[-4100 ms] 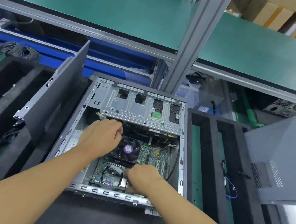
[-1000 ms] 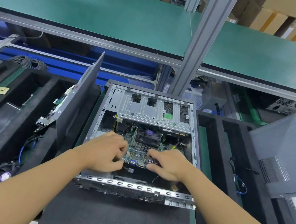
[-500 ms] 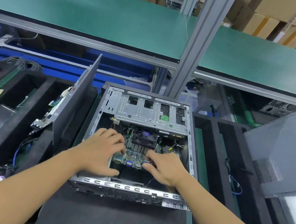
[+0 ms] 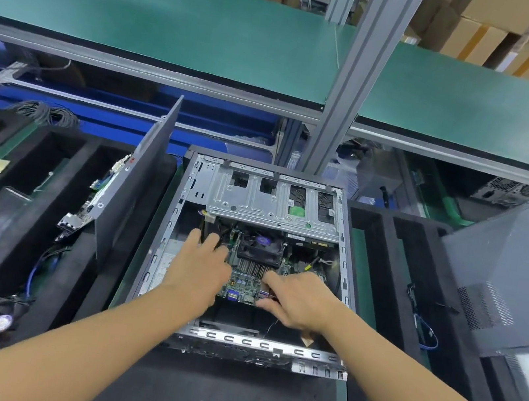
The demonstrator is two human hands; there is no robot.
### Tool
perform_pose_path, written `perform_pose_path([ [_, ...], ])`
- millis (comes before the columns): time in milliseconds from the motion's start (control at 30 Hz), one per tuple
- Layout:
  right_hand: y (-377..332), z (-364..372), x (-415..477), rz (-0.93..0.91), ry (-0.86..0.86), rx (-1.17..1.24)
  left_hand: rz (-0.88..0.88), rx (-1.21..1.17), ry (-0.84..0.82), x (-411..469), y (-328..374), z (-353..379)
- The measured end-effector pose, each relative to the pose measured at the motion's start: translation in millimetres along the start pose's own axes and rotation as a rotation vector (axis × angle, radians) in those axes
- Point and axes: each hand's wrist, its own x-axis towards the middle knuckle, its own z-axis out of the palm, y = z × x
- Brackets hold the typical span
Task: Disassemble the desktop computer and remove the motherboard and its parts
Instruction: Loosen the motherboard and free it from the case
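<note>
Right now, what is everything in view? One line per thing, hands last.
computer case: one, grey, centre, lying open
motherboard: one, green, inside case
cooler fan: one, black, on motherboard
drive cage: one, silver, case's far end
side panel: one, grey, upright left of case
foam trays: count unclear, black, flanking case
loose fan: one, black, left trays, near end
blue cables: two, one each side's trays
grey cover: one, grey, far right
shelf: one, green, above and behind
cardboard boxes: several, brown, top right
left hand: fingers straight, on motherboard's left side
right hand: pinching motherboard's near edge
</note>
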Motion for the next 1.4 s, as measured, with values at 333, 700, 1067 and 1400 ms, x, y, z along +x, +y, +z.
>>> perform_pose_path([
  [333,1,3,-1,0.069,-0.019,0.115,0.032,-0.126,0.008,6,-15,1],
  [700,-7,-2,-8,0.086,-0.049,0.154,0.216,-0.247,-0.089,17,-21,-4],
  [1067,-15,-4,-22,0.137,-0.002,0.288,0.402,-0.314,-0.097,20,-36,-11],
  [1400,-22,-18,-25,0.111,-0.049,0.381,0.423,-0.419,-0.161,23,-46,0],
])
